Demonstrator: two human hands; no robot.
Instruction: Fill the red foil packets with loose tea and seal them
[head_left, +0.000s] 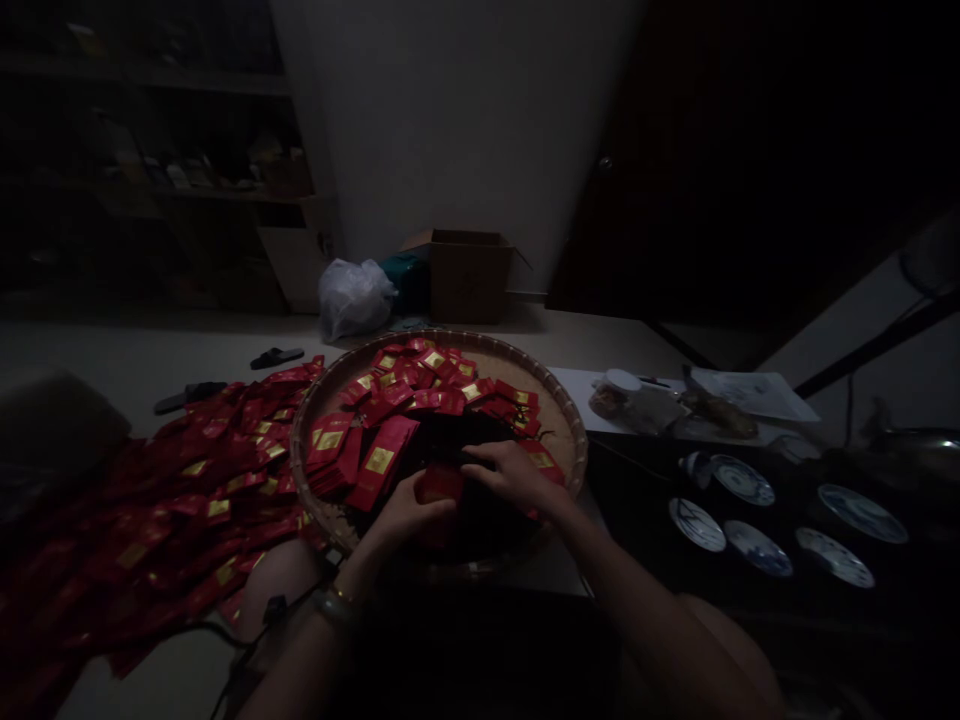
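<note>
In front of me stands a round, shallow woven basket (577, 440) with red packets and a dark mass (499, 525) inside, too dim to make out. My left hand (405, 515) grips a red packet (439, 485) over the near part of the basket, thumb along its near side. Just right of that packet is my right hand (506, 475), fingers bent towards it over the dark mass; what they hold is too dark to tell. Beside my left hand, larger red packets with gold labels (382, 460) stand in a row. Smaller red packets (427, 375) lie heaped at the far side.
A big pile of red packets (217, 500) spreads over the floor at left, near dark slippers (276, 357). Behind the basket are a white plastic bag (355, 298) and an open cardboard box (470, 280). Several patterned plates (757, 548) lie on a dark surface at right.
</note>
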